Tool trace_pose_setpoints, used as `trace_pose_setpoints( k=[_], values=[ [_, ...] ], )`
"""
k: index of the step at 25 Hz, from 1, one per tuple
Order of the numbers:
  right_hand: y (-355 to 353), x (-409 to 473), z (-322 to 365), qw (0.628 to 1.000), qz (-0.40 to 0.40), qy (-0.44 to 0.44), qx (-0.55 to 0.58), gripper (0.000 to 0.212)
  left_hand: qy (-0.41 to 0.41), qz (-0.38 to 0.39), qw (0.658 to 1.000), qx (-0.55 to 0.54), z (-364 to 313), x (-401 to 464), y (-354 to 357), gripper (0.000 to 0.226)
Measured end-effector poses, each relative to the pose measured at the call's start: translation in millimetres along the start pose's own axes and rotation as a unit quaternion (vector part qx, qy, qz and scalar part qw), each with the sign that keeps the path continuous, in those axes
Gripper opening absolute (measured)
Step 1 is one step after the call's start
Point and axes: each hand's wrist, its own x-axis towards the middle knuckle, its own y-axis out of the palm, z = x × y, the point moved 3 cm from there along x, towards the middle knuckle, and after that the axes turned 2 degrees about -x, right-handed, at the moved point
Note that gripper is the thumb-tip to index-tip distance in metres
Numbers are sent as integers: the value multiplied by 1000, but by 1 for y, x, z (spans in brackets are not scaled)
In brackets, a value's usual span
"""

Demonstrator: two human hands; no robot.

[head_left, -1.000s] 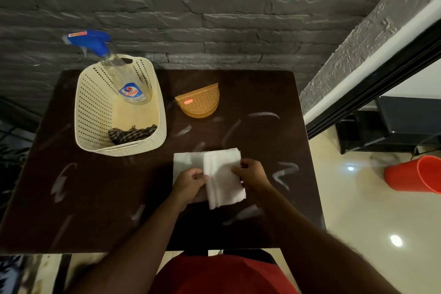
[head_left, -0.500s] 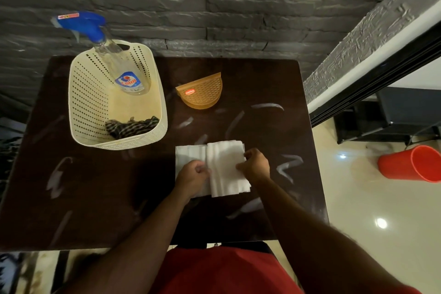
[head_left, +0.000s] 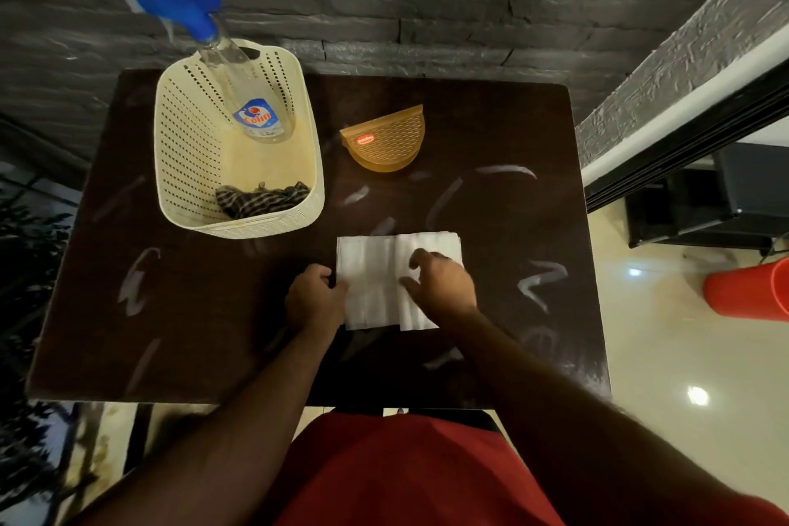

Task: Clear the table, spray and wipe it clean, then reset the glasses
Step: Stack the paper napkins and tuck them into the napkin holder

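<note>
Napkins [head_left: 375,282] now lie flat; left hand [head_left: 315,298] pinches them, right hand [head_left: 439,286] released.

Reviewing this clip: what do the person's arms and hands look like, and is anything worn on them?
Both forearms are bare up to the frame edge: no sleeves, gloves, watch or bands visible. Left hand and right hand show no rings that I can make out. A red garment covers the torso below.

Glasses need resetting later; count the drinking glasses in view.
0. None on the dark wooden table, and none visible in the cream perforated plastic basket, though its near wall hides part of the inside.
</note>
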Motion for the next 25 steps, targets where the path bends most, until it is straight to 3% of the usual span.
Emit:
trace_pose_setpoints(
  k=[3, 10, 14, 17, 21, 25],
  values=[
    [19, 8, 18, 998, 49, 36, -11, 44, -26, 29, 998, 47, 8, 3, 4, 39],
    [20, 21, 6, 994, 25, 110, 6, 19, -73, 63, 995, 41, -3, 3, 17, 36],
    [27, 20, 9, 996, 60, 61, -12, 28, -75, 82, 994, 18, -1, 4, 17, 29],
    [30, 14, 7, 997, 61, 32, -27, 22, -61, 74, 995, -23, -1, 3, 16, 23],
    [31, 5, 5, 997, 63, -10, -51, 34, -40, 70, 996, -46, -3, 0, 12, 22],
    [31, 1, 4, 996, 89, -6, -31, 37, -13, 55, 997, -59, -5, -5, 10, 22]
  ],
)
